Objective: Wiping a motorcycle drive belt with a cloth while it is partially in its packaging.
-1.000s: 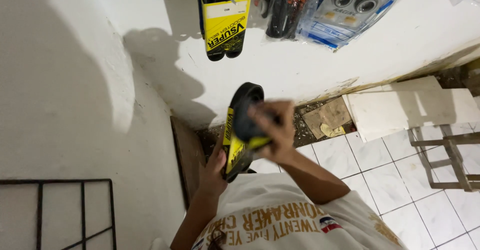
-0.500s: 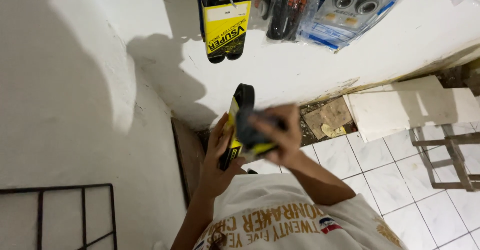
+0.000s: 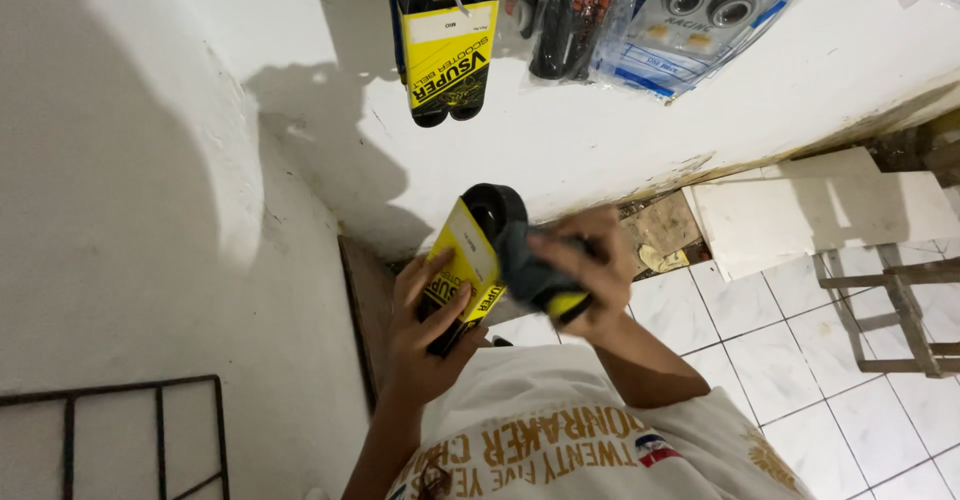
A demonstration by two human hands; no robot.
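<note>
Bright, hard light casts sharp shadows on the white wall (image 3: 620,160); the right hand (image 3: 585,275) is motion-blurred.

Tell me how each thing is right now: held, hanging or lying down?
Left hand: gripping the yellow sleeve.
Right hand: pressing a grey cloth on the belt.
Belt: held up in its yellow sleeve, tilted.
Second belt: hanging on the wall, sleeved.
Bagged parts: hanging on the wall, sealed.
Board: lying flat on the floor.
</note>
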